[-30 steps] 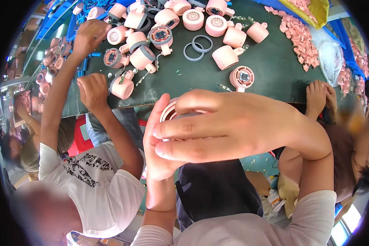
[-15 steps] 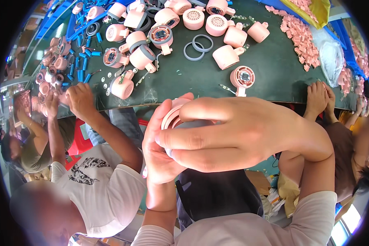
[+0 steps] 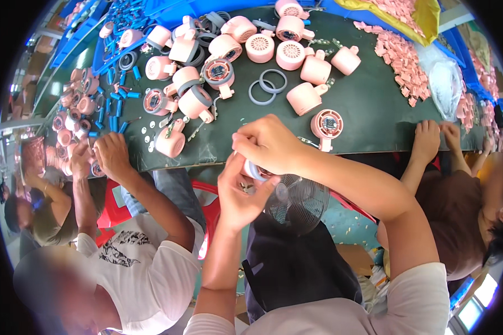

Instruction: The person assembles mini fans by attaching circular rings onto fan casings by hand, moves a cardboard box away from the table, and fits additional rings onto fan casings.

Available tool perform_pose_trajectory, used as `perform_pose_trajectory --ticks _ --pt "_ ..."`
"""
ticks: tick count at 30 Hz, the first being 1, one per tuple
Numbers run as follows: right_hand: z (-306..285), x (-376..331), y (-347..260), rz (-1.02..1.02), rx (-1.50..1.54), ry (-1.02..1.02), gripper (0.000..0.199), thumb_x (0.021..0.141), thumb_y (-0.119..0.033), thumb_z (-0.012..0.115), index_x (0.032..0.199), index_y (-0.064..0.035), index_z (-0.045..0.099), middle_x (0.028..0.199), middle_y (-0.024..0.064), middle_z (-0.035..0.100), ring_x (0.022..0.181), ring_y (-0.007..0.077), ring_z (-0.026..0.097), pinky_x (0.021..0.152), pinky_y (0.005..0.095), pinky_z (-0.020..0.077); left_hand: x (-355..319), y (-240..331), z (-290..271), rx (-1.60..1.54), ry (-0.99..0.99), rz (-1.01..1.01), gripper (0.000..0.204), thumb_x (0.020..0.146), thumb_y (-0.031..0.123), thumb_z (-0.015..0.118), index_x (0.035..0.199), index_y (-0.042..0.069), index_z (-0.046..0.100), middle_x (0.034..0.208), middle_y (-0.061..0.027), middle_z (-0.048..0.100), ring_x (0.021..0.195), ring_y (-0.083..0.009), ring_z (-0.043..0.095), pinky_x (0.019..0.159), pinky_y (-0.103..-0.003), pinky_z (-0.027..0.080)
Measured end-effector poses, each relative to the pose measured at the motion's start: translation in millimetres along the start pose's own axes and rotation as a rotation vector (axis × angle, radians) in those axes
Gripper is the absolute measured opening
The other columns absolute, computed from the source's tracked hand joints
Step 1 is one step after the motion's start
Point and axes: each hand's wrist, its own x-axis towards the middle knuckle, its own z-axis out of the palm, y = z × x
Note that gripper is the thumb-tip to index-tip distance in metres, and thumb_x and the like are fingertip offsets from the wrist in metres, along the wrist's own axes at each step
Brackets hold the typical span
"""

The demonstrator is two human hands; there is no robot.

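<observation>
Just off the table's near edge, my left hand [image 3: 239, 194] is wrapped round a small round housing [image 3: 255, 171]. Only a pale grey rim and part of its inside show between my hands. My right hand [image 3: 271, 146] is curled closed over the far side of this housing, its fingertips bunched and partly hidden. Beyond my hands, a pink round housing with a circuit board inside [image 3: 327, 124] lies on the table. Two loose grey rings [image 3: 264, 92] overlap farther back.
Many pink housings [image 3: 260, 48] crowd the green table [image 3: 246, 114]. Blue cylinders [image 3: 116, 106] lie left, small pink pieces [image 3: 402, 67] right. Co-workers' hands rest at the left [image 3: 112, 156] and right [image 3: 426, 140]. A wire-caged fan [image 3: 299, 204] stands below.
My right hand has drawn back from lying flat across the housing and is now curled at its far side. Both hands are farther from me, and the fan below has come into view.
</observation>
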Motion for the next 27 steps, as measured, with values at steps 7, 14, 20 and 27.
perform_pose_trajectory --ticks 7,14,20,27 --pt "-31 49 29 -0.065 -0.797 0.544 0.033 0.078 -0.035 0.064 0.067 -0.0044 0.062 0.061 0.0122 0.058 0.064 0.0287 0.057 0.058 0.0407 0.0442 67 -26 -61 0.842 -0.001 0.134 0.076 0.06 0.02 0.082 0.128 0.013 0.048 0.098 -0.0146 0.058 0.076 -0.0252 0.062 0.066 -0.036 0.051" --pt "-79 57 70 -0.231 -0.561 0.547 0.013 0.069 -0.016 0.071 0.072 -0.0061 0.063 0.084 0.0072 0.059 0.089 0.0264 0.055 0.073 0.0373 0.0447 107 -5 -58 1.352 0.517 0.44 0.064 0.064 0.022 0.077 0.123 0.014 0.052 0.119 -0.0221 0.043 0.103 -0.0376 0.046 0.088 -0.047 0.037" --pt "-129 8 31 -0.218 0.736 0.835 0.02 0.088 -0.019 0.055 0.093 0.0004 0.056 0.112 0.0102 0.053 0.101 0.023 0.052 0.091 0.0355 0.0426 115 -2 48 0.664 -0.214 0.463 0.061 0.066 0.005 0.069 0.123 0.006 0.049 0.118 -0.0185 0.05 0.111 -0.0338 0.047 0.095 -0.04 0.038" --pt "-110 -55 20 -0.238 1.786 0.529 0.033 0.091 -0.029 0.048 0.098 0.0031 0.056 0.121 0.0286 0.047 0.113 0.0416 0.047 0.096 0.0438 0.0436 101 -4 39 0.328 -0.105 0.075 0.064 0.065 -0.004 0.069 0.123 0.005 0.045 0.115 -0.0121 0.056 0.101 -0.0233 0.058 0.084 -0.034 0.049"
